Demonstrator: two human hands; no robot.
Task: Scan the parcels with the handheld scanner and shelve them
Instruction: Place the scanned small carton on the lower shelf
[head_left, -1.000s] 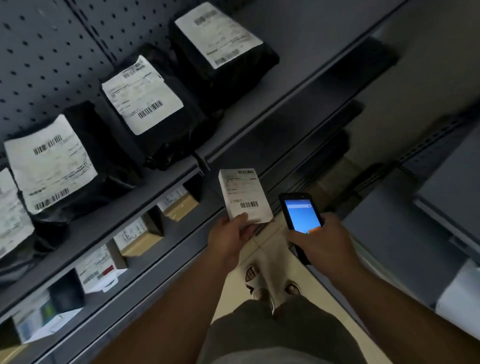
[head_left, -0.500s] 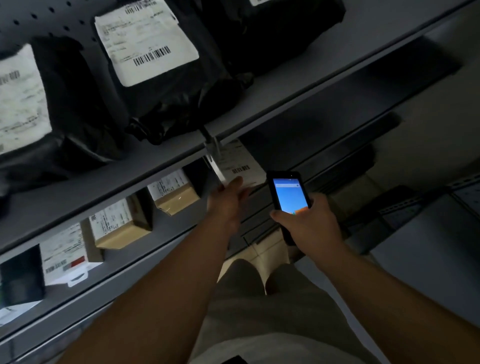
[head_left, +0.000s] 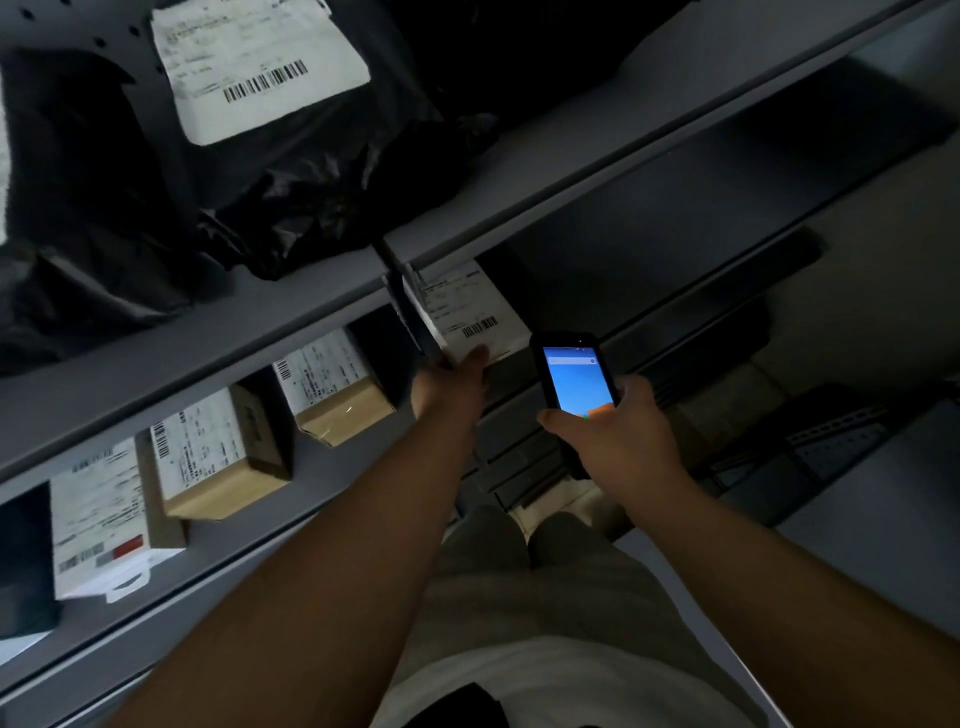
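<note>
Your left hand (head_left: 457, 382) grips the near end of a small white parcel (head_left: 470, 312), thumb lying on its labelled face just below the barcode. The far end of the parcel sits under the front lip of the upper shelf (head_left: 545, 208), beside a dark upright divider (head_left: 402, 301), at the mouth of the second shelf level. Whether the parcel rests on that lower shelf or hangs in your grip cannot be told.

Your right hand (head_left: 618, 431) wraps around the handheld scanner (head_left: 571, 376), fingers curled behind it and the thumb across the bottom of its lit blue screen. The scanner stands just to the right of the parcel, close but apart from it.

To the left, on the second shelf (head_left: 332, 462), two brown cardboard boxes (head_left: 337, 389) (head_left: 218, 457) with white labels stand in a row, then a white labelled package (head_left: 101, 519) with a red patch. On the upper shelf lie black plastic mailer bags (head_left: 291, 171), the nearest bearing a large white barcode label (head_left: 260, 67). Below, your grey shorts (head_left: 519, 582) and a pale floor (head_left: 587, 512) show between your forearms.
</note>
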